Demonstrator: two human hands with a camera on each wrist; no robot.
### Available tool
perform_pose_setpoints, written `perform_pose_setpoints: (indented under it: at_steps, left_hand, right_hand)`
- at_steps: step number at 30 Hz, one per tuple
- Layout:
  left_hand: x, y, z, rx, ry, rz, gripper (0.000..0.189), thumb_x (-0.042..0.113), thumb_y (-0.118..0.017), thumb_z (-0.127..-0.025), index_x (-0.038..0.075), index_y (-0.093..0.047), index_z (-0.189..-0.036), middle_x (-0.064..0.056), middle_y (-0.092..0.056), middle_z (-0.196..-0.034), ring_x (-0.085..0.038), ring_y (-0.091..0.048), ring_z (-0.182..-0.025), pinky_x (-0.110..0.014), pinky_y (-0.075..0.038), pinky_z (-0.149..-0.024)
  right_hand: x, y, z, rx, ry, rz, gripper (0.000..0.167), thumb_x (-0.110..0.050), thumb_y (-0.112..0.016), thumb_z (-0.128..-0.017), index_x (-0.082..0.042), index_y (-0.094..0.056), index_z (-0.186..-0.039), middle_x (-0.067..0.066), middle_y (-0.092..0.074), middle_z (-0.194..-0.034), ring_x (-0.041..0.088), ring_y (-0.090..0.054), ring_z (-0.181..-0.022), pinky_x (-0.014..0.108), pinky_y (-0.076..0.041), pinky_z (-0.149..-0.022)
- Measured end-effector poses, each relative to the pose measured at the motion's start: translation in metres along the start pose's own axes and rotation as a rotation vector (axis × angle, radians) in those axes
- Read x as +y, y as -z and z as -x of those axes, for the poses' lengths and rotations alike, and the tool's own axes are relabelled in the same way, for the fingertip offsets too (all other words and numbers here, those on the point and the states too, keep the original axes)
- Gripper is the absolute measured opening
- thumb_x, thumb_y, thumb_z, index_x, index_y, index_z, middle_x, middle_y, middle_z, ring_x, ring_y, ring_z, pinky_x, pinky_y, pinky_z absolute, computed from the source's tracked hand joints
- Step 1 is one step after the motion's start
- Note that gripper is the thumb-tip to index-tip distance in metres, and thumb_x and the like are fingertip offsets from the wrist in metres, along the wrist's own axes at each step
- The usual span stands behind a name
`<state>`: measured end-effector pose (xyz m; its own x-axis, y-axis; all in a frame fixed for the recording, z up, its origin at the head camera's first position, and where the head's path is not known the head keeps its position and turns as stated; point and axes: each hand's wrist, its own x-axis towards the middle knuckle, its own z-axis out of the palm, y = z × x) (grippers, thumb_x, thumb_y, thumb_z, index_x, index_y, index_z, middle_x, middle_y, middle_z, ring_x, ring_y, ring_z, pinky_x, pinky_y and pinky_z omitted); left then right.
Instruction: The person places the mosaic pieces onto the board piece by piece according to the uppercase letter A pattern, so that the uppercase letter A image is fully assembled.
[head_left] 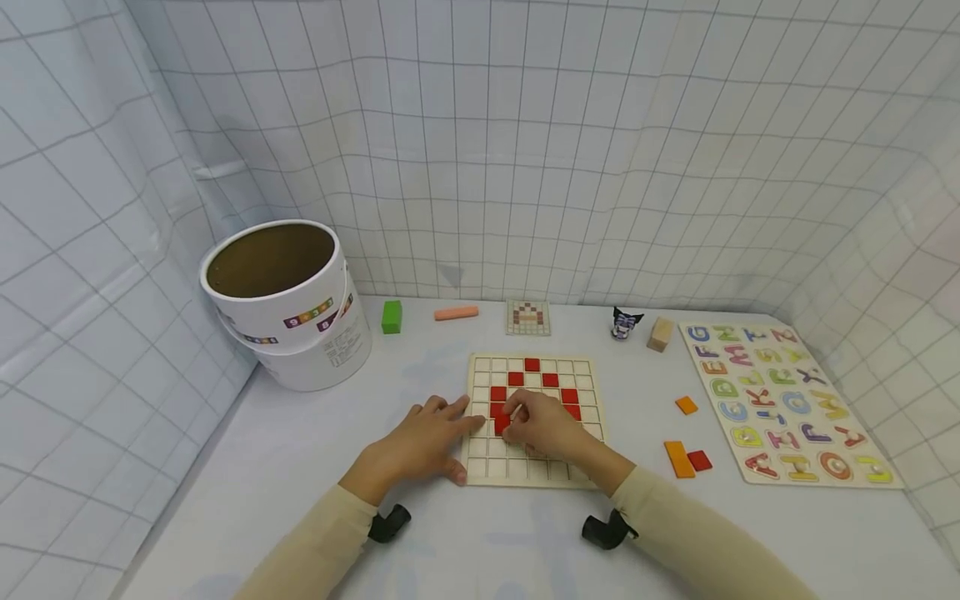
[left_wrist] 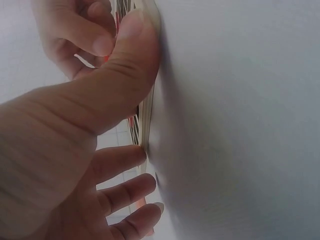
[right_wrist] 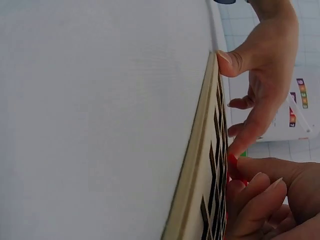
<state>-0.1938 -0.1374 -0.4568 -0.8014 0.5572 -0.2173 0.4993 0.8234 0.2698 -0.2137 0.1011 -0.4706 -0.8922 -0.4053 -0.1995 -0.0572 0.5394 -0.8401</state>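
Observation:
A pale wooden grid board lies on the table, with several red square tiles set in its cells in a peaked shape. Over its left-middle part, my right hand pinches a red square tile between thumb and fingers, close against the grid. The right wrist view also shows this red tile at the fingertips. My left hand rests along the board's left edge, fingers spread, thumb near the lower left corner. In the left wrist view the thumb lies against the board's side.
Loose orange tiles and a red tile lie right of the board, beside an alphabet puzzle. Behind stand a pattern card, orange stick, green block, small figurine and wooden block. A white bucket stands left.

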Motion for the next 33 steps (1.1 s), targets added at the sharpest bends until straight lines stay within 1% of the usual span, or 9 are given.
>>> perform_pose_setpoints:
  at_steps: [2,5,12,14,18,23,28,31,33]
  left_hand:
    - [0.0,0.0,0.0,0.001,0.003,-0.003,0.088,0.051,-0.083,-0.074,0.026,-0.05,-0.152,-0.011,-0.033,-0.165,-0.036,-0.04,-0.139,-0.061,-0.033,-0.111]
    - [0.001,0.001,-0.001,0.003,0.005,0.0,0.087,0.05,-0.084,-0.074,0.026,-0.052,-0.151,-0.012,-0.034,-0.164,-0.036,-0.04,-0.138,-0.06,-0.033,-0.111]
    - [0.001,0.0,-0.002,0.002,0.007,-0.016,0.087,0.051,-0.083,-0.073,0.026,-0.052,-0.15,-0.012,-0.035,-0.164,-0.037,-0.041,-0.138,-0.06,-0.034,-0.111]
    - [0.0,0.0,-0.002,0.002,0.006,-0.022,0.087,0.051,-0.083,-0.074,0.026,-0.052,-0.151,-0.012,-0.035,-0.164,-0.037,-0.041,-0.139,-0.061,-0.034,-0.111]
    - [0.0,0.001,-0.002,-0.001,0.002,-0.018,0.087,0.051,-0.083,-0.075,0.026,-0.05,-0.152,-0.012,-0.034,-0.164,-0.037,-0.041,-0.139,-0.062,-0.034,-0.111]
    - [0.0,0.003,-0.002,-0.002,0.003,-0.017,0.086,0.05,-0.083,-0.075,0.024,-0.051,-0.151,-0.014,-0.034,-0.164,-0.038,-0.04,-0.139,-0.061,-0.033,-0.111]
    - [0.0,0.003,-0.002,-0.004,0.009,-0.009,0.087,0.05,-0.083,-0.075,0.024,-0.051,-0.151,-0.013,-0.033,-0.164,-0.038,-0.04,-0.139,-0.061,-0.032,-0.112]
    - [0.0,0.001,-0.001,-0.005,0.005,-0.007,0.087,0.049,-0.083,-0.075,0.024,-0.05,-0.152,-0.013,-0.033,-0.165,-0.038,-0.039,-0.139,-0.06,-0.032,-0.112]
    - [0.0,-0.001,-0.001,-0.004,0.004,-0.007,0.088,0.049,-0.083,-0.074,0.025,-0.05,-0.152,-0.013,-0.033,-0.165,-0.038,-0.039,-0.139,-0.059,-0.033,-0.111]
  right_hand:
    - [-0.003,-0.004,-0.001,0.023,0.018,0.103,0.019,-0.013,-0.073,-0.09,-0.013,-0.064,-0.107,0.0,-0.058,-0.071,0.013,-0.052,-0.055,0.028,-0.041,-0.053]
    - [-0.006,-0.008,0.0,0.05,0.044,0.187,0.018,-0.011,-0.072,-0.089,-0.013,-0.065,-0.105,-0.001,-0.057,-0.07,0.013,-0.052,-0.058,0.028,-0.041,-0.053]
    - [-0.006,-0.011,0.001,0.064,0.079,0.219,0.018,-0.011,-0.07,-0.09,-0.013,-0.066,-0.108,-0.003,-0.057,-0.069,0.011,-0.051,-0.057,0.026,-0.04,-0.052]
    - [-0.006,-0.011,0.002,0.047,0.103,0.24,0.022,-0.012,-0.07,-0.091,-0.014,-0.068,-0.113,-0.003,-0.056,-0.07,0.011,-0.051,-0.06,0.026,-0.04,-0.054]
    - [-0.007,-0.008,0.007,-0.022,0.142,0.297,0.032,-0.016,-0.072,-0.093,-0.018,-0.07,-0.125,-0.004,-0.056,-0.07,0.011,-0.052,-0.063,0.025,-0.041,-0.055]
    - [-0.008,-0.003,0.013,-0.067,0.154,0.34,0.039,-0.018,-0.072,-0.093,-0.016,-0.068,-0.132,-0.004,-0.056,-0.069,0.012,-0.051,-0.06,0.026,-0.04,-0.052]
    - [0.0,0.01,0.02,-0.111,0.206,0.31,0.035,-0.019,-0.071,-0.095,-0.016,-0.07,-0.13,-0.006,-0.056,-0.073,0.011,-0.051,-0.066,0.025,-0.042,-0.057]
    - [0.01,0.026,0.032,-0.091,0.224,0.239,0.034,-0.021,-0.07,-0.097,-0.015,-0.069,-0.129,-0.006,-0.058,-0.081,0.012,-0.053,-0.071,0.026,-0.044,-0.06]
    - [0.017,0.041,0.044,-0.066,0.211,0.178,0.035,-0.023,-0.07,-0.097,-0.012,-0.067,-0.131,-0.003,-0.059,-0.086,0.014,-0.054,-0.073,0.026,-0.045,-0.061]
